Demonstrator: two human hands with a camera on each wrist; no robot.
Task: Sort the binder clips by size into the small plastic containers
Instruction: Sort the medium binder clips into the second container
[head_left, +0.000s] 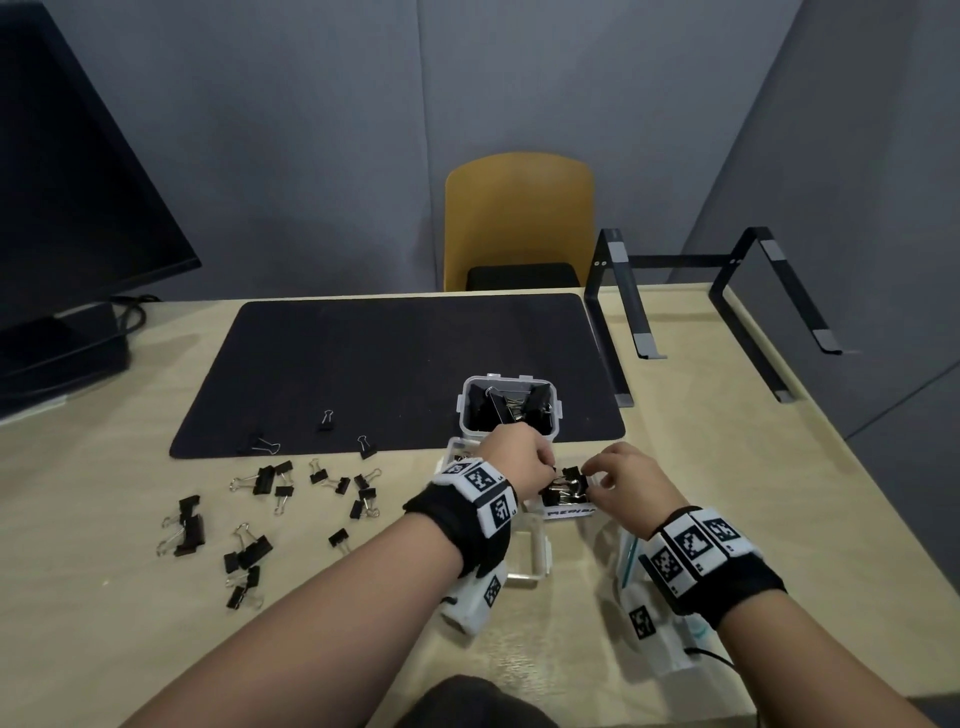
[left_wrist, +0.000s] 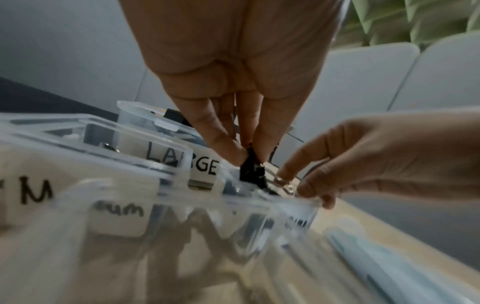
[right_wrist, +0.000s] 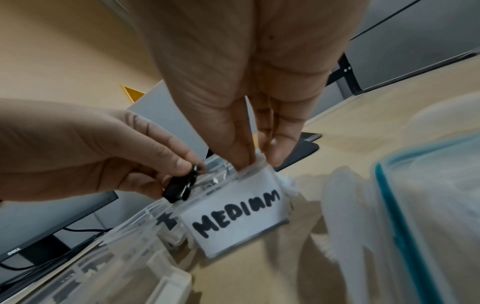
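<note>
My left hand (head_left: 545, 470) pinches a small black binder clip (left_wrist: 250, 168) just above the clear container labelled MEDIUM (right_wrist: 233, 218), which holds several clips. In the right wrist view the same clip (right_wrist: 182, 185) hangs at the container's left rim. My right hand (head_left: 595, 475) pinches that container's right rim between thumb and fingers (right_wrist: 241, 152). A clear container labelled LARGE (head_left: 467, 410) stands behind on the mat, full of big clips. Several loose black clips (head_left: 265, 480) lie scattered on the desk to the left.
A clear empty container (head_left: 535, 556) sits under my left wrist. Lids with a teal seal (right_wrist: 415, 205) lie at the right. A black mat (head_left: 389, 364), a monitor (head_left: 78, 208), a laptop stand (head_left: 727, 291) and a yellow chair (head_left: 519, 218) lie further back.
</note>
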